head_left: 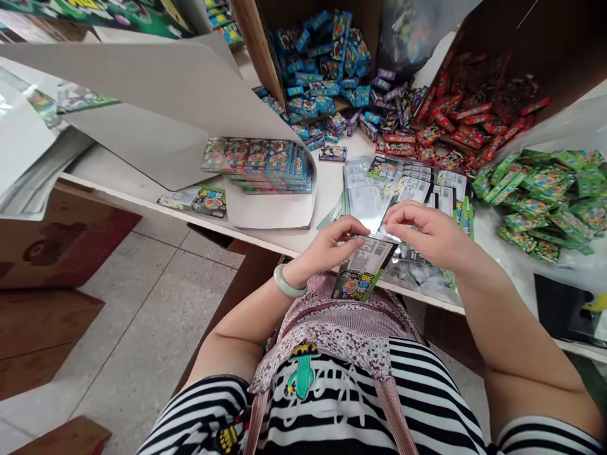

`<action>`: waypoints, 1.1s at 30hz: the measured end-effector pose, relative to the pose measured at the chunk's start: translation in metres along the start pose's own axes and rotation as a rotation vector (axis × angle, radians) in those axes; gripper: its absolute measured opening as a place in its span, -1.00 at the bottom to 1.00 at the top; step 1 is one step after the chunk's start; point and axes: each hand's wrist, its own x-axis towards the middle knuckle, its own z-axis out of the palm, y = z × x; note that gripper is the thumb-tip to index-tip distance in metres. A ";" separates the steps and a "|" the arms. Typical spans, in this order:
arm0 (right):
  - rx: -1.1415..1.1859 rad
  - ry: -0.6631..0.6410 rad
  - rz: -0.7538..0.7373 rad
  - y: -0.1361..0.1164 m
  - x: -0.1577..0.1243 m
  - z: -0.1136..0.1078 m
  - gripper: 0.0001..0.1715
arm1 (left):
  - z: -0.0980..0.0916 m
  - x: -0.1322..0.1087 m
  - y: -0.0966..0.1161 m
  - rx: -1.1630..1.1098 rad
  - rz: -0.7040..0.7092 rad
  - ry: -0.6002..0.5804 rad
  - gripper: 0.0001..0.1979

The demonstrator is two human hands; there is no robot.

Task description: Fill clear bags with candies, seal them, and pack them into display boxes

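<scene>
My left hand [334, 246], with a pale green bangle on its wrist, pinches the upper edge of a printed plastic packet [363, 268]. The packet hangs tilted over the table's front edge, its black and green print toward me. Close by, to the right of its top edge, is my right hand [424, 230], thumb and fingers drawn together. Whatever lies between those fingertips is too small to make out. Under and beyond both hands lie more flat printed packets [408, 189], overlapping on the white table [327, 205].
Small blue boxes [313, 95] spill from a carton at the back. Beside them lie purple boxes [398, 98], red boxes [474, 123] and, in a clear bag, green boxes [550, 202]. Stacked display boxes [260, 161] stand left in a white card tray [270, 212]. Brown cartons [47, 246] sit on the floor.
</scene>
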 end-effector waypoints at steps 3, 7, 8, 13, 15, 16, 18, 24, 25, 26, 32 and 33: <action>-0.073 -0.078 0.079 0.004 0.007 0.009 -0.83 | 0.003 -0.004 -0.004 0.012 -0.019 0.008 -0.89; -0.116 -0.107 0.156 0.008 0.010 0.022 -0.84 | 0.002 -0.008 -0.007 0.015 -0.057 0.021 -0.88; -0.120 -0.103 0.158 0.009 0.010 0.024 -0.84 | 0.002 -0.009 -0.008 0.017 -0.066 0.027 -0.87; -0.121 -0.067 0.153 0.012 0.010 0.031 -0.81 | 0.007 -0.011 -0.009 0.019 -0.091 0.064 -0.88; -0.124 -0.061 0.162 0.013 0.010 0.032 -0.80 | 0.009 -0.011 -0.008 0.034 -0.098 0.074 -0.89; -0.133 -0.057 0.164 0.013 0.010 0.033 -0.80 | 0.010 -0.011 -0.008 0.044 -0.098 0.080 -0.89; -0.160 -0.042 0.157 0.013 0.011 0.034 -0.81 | 0.011 -0.011 -0.008 0.057 -0.086 0.092 -0.89; -0.205 -0.015 0.125 0.012 0.012 0.035 -0.79 | 0.016 -0.010 -0.011 0.055 -0.025 0.109 -0.75; -0.209 -0.014 0.125 0.011 0.011 0.035 -0.78 | 0.018 -0.009 -0.013 0.056 -0.015 0.123 -0.72; -0.212 -0.013 0.125 0.011 0.010 0.035 -0.77 | 0.019 -0.009 -0.015 0.058 -0.009 0.143 -0.70; -0.084 0.015 0.190 0.020 0.009 0.038 -0.85 | 0.024 -0.010 -0.023 0.082 0.014 0.210 -0.76; -0.001 0.016 0.233 0.023 0.010 0.039 -0.84 | 0.024 -0.011 -0.024 0.080 0.034 0.212 -0.76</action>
